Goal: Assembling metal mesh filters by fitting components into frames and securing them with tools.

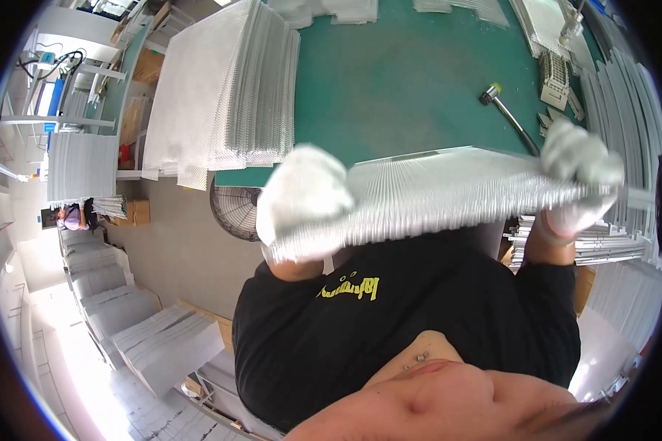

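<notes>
A silvery-white mesh panel (449, 187) stretches between my two hands above the near edge of the green table (393, 81). Its surface shows fine ridges, smeared by motion. My left hand (305, 195), in a white glove, is closed round the panel's left end. At the other end my gloved right hand (581, 165) grips it with curled fingers. A mallet (509, 117) with a metal and yellow-green head lies on the table just beyond the panel, its handle end close to my right hand.
Tall stacked mesh sheets (221, 88) stand on the table's left side. At the back right sits a beige slotted block (554, 79). Grey-white strips (618, 125) line the right side. A floor fan (235, 209) stands at the lower left of the table, and stacked panels (168, 345) are behind.
</notes>
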A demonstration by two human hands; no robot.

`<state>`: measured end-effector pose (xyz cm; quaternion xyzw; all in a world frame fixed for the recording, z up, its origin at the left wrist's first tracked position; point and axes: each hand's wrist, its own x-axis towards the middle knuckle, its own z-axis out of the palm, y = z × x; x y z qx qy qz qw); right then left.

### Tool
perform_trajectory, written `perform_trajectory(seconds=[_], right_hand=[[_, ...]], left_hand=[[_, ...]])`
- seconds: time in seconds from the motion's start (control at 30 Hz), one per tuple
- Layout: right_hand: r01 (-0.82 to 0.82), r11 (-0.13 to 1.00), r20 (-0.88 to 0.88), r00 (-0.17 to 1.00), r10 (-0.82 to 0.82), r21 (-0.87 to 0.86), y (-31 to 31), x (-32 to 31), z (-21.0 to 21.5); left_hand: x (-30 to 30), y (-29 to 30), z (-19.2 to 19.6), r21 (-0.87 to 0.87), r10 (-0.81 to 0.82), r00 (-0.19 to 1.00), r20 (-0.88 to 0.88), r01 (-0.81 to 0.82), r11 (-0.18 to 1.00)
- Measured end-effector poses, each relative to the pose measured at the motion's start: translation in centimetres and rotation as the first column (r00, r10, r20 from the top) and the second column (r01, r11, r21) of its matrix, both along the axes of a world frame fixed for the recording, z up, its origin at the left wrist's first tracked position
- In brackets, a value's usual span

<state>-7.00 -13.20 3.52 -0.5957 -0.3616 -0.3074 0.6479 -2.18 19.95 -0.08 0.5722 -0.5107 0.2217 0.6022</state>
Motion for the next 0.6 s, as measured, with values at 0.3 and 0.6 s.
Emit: perform_trajectory(seconds=[0.3,0.6], right_hand=[[-0.271,0.941,0.288,0.902,0.321,-0.201,-1.0,-3.3,-1.8],[-0.071,0.997,0.302,0.951,0.063,0.014,-0.2,-6.1,-4.6]], left_hand=[[-2.7,0.8,-4.3,0.729,-0.05,0.992,-0.113,0.117,0.674],[1.2,0.6,-8.6,0.887,0.235,0.971,0.039,-0.142,0.44]])
